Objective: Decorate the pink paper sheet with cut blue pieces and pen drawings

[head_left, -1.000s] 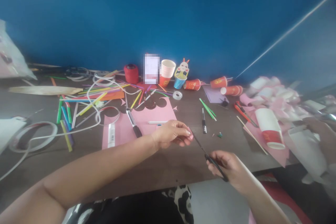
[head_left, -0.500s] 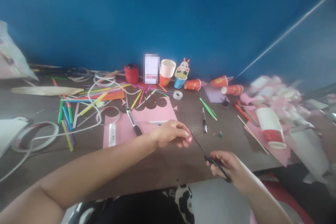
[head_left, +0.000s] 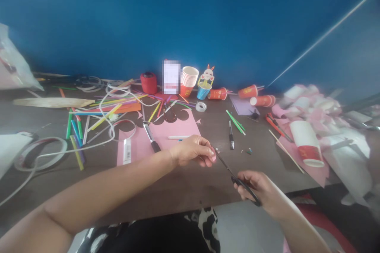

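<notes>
Between the thumb and fingers of my left hand point(head_left: 196, 151) is a small piece of pink paper point(head_left: 213, 157), mostly covered by the fingertips. My right hand point(head_left: 255, 184) grips black-handled scissors point(head_left: 245, 189) by their loops. Their blades point up and left, with the tips at the edge of the pink piece. Under and behind my left wrist lies a pink sheet point(head_left: 166, 129) with round bites cut from its far edge. A white pen point(head_left: 177, 137) and a craft knife point(head_left: 151, 136) rest on that sheet.
Colored sticks point(head_left: 107, 116) and a white cable point(head_left: 89, 148) spread over the left. Stacked paper cups point(head_left: 190, 83) and a rabbit-topped blue cup point(head_left: 204, 91) stand along the wall. A black pen point(head_left: 231, 136), a red cutter point(head_left: 274, 125) and a white-red cup point(head_left: 306, 142) lie to the right.
Both hands stay almost in place with the scissors at the pink piece. Bits of pink and white now show beside the blade tips.
</notes>
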